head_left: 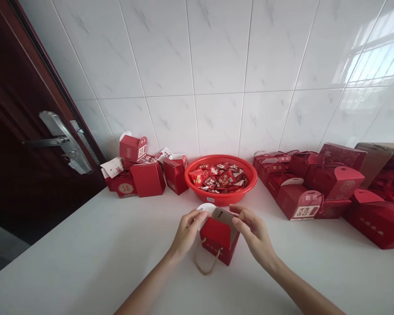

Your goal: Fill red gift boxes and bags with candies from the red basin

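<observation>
Both forearms [151, 282] are stretched in from the bottom edge, & an open red gift box [215, 245] w/ twine handle [206, 273] is held btwn them, just in front of a red plastic basket [220, 200] of wrapped candies [223, 177] on the white tabletop [85, 249]. Its white-lined flap [206, 206] is pinched by the L hand [186, 231]; R hand [254, 232] fingers are curled at the R rim, grip can't be told.

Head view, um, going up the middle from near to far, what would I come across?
Rope handle, open red box, red basket holding small wrapped packets, tiled wall.
</observation>
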Available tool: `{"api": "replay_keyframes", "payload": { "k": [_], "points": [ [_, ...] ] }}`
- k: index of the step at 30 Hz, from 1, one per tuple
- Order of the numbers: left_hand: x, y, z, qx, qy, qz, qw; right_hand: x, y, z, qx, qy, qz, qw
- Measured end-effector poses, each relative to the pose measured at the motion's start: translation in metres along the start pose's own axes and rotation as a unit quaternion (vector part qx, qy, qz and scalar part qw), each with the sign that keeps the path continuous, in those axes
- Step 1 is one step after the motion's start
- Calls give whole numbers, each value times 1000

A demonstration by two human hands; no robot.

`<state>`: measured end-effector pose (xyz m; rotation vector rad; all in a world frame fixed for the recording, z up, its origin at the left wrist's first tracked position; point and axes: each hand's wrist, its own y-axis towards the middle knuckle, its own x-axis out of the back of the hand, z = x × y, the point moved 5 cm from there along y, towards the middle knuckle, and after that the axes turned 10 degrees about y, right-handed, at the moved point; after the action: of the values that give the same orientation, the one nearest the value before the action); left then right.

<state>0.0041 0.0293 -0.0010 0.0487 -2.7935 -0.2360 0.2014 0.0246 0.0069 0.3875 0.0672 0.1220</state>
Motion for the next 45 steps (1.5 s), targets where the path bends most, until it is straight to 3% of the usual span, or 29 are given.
{"api": "replay_keyframes", "payload": {
  "k": [3,8,12,26,32,38,45],
  "points": [
    [3,-1,-3,-15,-16,-8,1000,2,3,-1,-31,1,16,999],
    [1,-5,-3,-25,0,28,999,1,6,-9,-98,26,30,994],
    [0,-7,1,-10,-4,21,1000,0,9,-13,-98,38,41,994],
    [1,-14,0,-50,63,18,997,-5,8,-22,-82,36,47,995],
    [1,-14,-2,-55,38,17,998,-6,6,-20,-89,52,68,992],
    [-2,-17,-1,-39,45,65,996,-1,2,-22,-100,35,57,993],
    [-5,-31,-8,-69,71,166,981,3,1,-19,-100,0,39,994]
  ]
}}
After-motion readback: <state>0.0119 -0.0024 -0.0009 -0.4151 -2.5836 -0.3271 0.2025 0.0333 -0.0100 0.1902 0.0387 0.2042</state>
